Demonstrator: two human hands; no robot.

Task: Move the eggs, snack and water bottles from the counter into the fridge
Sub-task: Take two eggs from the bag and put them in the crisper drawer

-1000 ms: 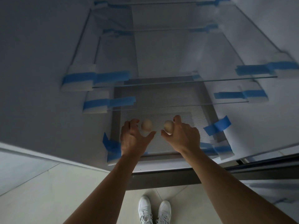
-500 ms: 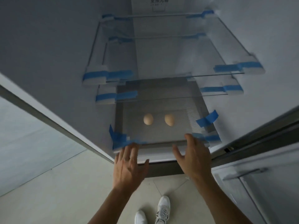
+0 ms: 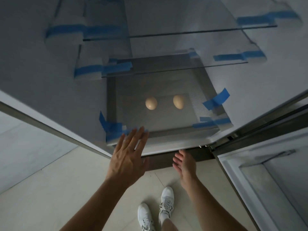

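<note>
Two beige eggs lie side by side on the ribbed bottom shelf (image 3: 191,120) of the open fridge, the left egg (image 3: 151,103) and the right egg (image 3: 178,101) a short gap apart. My left hand (image 3: 129,157) is outside the fridge, just in front of the shelf's front edge, fingers straight and spread, holding nothing. My right hand (image 3: 185,164) is lower and nearer the floor, fingers relaxed, also empty. No snack or water bottle shows in this view.
Two glass shelves (image 3: 183,70) sit above the eggs, held with blue tape (image 3: 216,100) and white foam blocks. The open fridge door (image 3: 41,72) runs along the left. A cabinet or drawer front (image 3: 275,180) is at the right. My white shoes (image 3: 155,209) stand on the tiled floor.
Both hands let go of the eggs on the bottom shelf and drew back out of the fridge toward me. The eggs stay where they were set.
</note>
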